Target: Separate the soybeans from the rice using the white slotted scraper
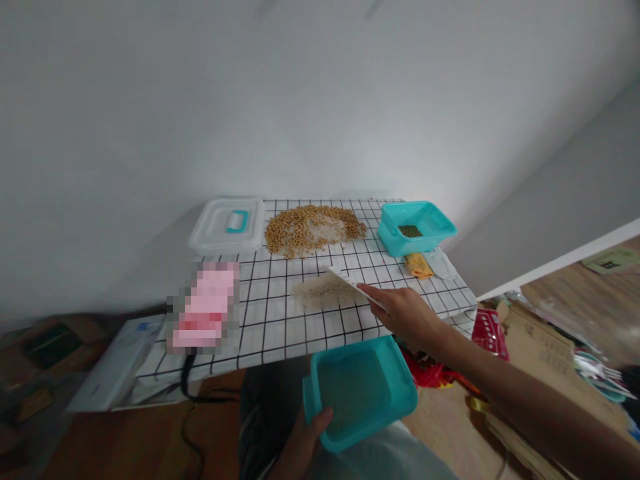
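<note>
My right hand (404, 312) is closed on a thin white flat scraper-like sheet (353, 283), tilted over the table. Its edge is close to a spread patch of small pale grains (320, 293) on the checked cloth. Below the table's front edge, my left hand (306, 437) grips a teal plastic container (400, 393) by its side, with the thumb at the rim. The container's opening faces up, and its inside looks dim, so what it holds I cannot make out. Farther back lies a heap of tan beans (295, 230) with paler grains among them.
A clear lid (213, 227) with a teal handle lies back left. A second teal container (417, 237) with green grains stands at the right, beside a folded yellow cloth (419, 265). A blurred pink object (213, 297) is at the left edge. Cardboard (537, 340) lies on the floor.
</note>
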### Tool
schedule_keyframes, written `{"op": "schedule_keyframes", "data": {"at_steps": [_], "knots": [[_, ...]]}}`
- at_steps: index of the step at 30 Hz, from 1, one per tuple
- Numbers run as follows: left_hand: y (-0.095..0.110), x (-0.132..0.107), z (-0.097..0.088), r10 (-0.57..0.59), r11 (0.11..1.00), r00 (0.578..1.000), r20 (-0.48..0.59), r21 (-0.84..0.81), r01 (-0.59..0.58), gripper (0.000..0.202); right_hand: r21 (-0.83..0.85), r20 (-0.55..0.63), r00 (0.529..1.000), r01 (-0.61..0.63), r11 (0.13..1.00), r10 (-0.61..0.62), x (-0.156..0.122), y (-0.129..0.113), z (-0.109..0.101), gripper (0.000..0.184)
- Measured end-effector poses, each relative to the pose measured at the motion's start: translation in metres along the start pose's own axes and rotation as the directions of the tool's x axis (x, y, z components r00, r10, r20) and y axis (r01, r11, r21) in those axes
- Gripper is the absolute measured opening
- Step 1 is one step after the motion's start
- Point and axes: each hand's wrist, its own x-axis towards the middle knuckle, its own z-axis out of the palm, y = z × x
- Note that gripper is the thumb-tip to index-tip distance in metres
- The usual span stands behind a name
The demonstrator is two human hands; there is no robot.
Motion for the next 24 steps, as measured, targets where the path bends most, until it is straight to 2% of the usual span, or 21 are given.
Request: {"op": "schedule_keyframes", "data": {"at_steps": [3,6,9,12,14,16,19,24], "knots": [[0.0,-0.001,-0.005,-0.001,0.999,1.0,0.022,0.032,0.0,0.07,-0.014,0.006,1.0,-0.012,1.0,0.012,-0.001,-0.014,0.003,0.05],[-0.003,0.0,-0.009,0.052,0.992,0.998,0.045,0.11,-0.057,0.062,-0.026,0.016,1.0,-0.025,0.999,0.025,0.0,-0.025,0.005,0.049],[-0.006,0.005,-0.011,0.101,0.982,0.993,0.059,0.153,-0.109,0.06,-0.015,-0.022,0.999,-0.046,0.999,0.046,0.004,-0.026,0.004,0.048],[-0.007,0.008,-0.008,0.089,0.983,0.995,0.049,0.156,-0.095,0.067,0.002,-0.094,0.994,-0.047,0.999,0.047,0.013,-0.01,0.001,0.046],[-0.004,0.007,-0.005,0.089,0.985,0.995,0.036,0.146,-0.093,0.068,0.051,-0.111,0.994,0.008,0.999,-0.002,0.023,0.008,-0.002,0.045],[0.001,0.005,0.0,0.091,0.987,0.996,0.027,0.128,-0.093,0.067,0.124,-0.076,0.991,0.119,0.985,-0.11,0.034,0.026,-0.002,0.044],[0.007,0.002,0.005,0.088,0.987,0.996,0.03,0.129,-0.091,0.064,0.205,-0.045,0.986,0.164,0.965,-0.158,0.047,0.045,0.002,0.039],[0.007,0.008,0.004,0.078,0.995,0.995,0.064,0.063,-0.082,0.075,0.216,-0.041,0.989,0.15,0.965,-0.144,0.048,0.048,0.008,0.037]]}}
